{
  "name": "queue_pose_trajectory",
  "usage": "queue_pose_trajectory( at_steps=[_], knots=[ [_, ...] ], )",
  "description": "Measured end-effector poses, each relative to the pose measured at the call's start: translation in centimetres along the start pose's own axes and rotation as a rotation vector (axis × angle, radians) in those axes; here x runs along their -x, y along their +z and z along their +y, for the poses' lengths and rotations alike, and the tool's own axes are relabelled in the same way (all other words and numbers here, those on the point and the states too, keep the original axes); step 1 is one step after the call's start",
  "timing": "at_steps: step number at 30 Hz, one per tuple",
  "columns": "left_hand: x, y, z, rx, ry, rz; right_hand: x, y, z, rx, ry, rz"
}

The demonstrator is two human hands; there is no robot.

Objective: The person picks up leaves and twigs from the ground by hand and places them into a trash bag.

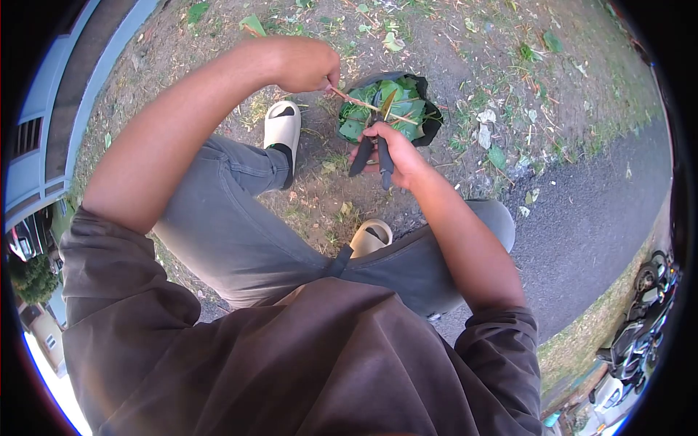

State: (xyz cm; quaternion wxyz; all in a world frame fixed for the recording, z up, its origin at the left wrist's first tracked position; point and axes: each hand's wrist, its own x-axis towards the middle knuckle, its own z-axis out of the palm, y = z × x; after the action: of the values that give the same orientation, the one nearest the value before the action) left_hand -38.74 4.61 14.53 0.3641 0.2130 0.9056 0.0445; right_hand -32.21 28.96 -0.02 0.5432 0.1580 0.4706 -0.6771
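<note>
My left hand (309, 65) is closed on one end of a thin brown twig (355, 99), which slants down to the right over a dark bag (432, 116). Green leaves (358, 121) fill the bag's opening. In my right hand (398, 154) is a pair of pruning shears (384, 163) with dark handles, fingers wrapped round the grips. The shears point away from me, and their blades meet the twig partway along, above the leaves.
Pale slides (282, 129) are on my feet, either side of the bag's near ground. Bare soil (218, 87) with scattered leaves surrounds the bag. Asphalt (582, 218) runs along the right, with parked motorcycles (643, 320) beyond. A blue-grey wall (87, 80) stands at far left.
</note>
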Motion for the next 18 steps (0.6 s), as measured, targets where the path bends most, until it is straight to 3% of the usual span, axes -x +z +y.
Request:
queue_pose_trajectory(
  at_steps=[9,18],
  knots=[
    [-0.8,0.4,0.8,-0.009,0.004,-0.011,-0.8,-2.0,0.4,-0.005,0.079,0.109],
    [-0.7,-0.4,0.4,-0.069,-0.065,-0.009,-1.5,-2.2,0.9,0.007,0.015,0.238]
  ],
)
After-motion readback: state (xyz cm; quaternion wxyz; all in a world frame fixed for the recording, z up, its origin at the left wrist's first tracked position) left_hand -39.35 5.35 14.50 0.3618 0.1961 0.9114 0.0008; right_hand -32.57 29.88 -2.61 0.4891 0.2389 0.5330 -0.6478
